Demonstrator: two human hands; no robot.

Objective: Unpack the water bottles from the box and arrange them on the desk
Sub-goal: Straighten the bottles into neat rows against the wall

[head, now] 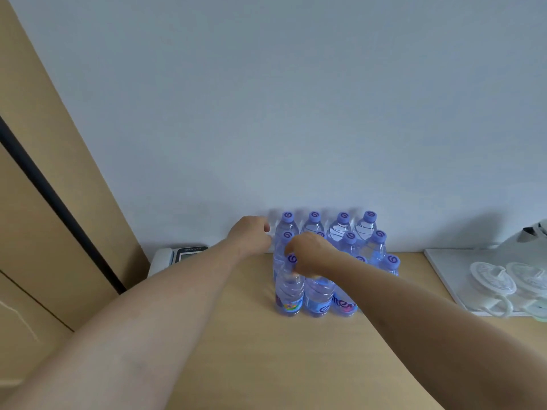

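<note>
Ahead of you a plain pale blue-grey wall [296,99] fills most of the view, evenly lit with soft shadows low down where it meets the light wooden tabletop [236,350]. On your left a tan wooden panel [44,143] slants up, crossed by a dark strip [59,202]. A white desk phone [174,257] sits in the left corner against the wall, and a white tray [444,267] lies at the right edge.

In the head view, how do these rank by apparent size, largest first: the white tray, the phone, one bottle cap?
1. White tray, although the frame edge cuts it.
2. Phone, partly hidden by the left arm.
3. Bottle cap, clearly the smallest.
</note>
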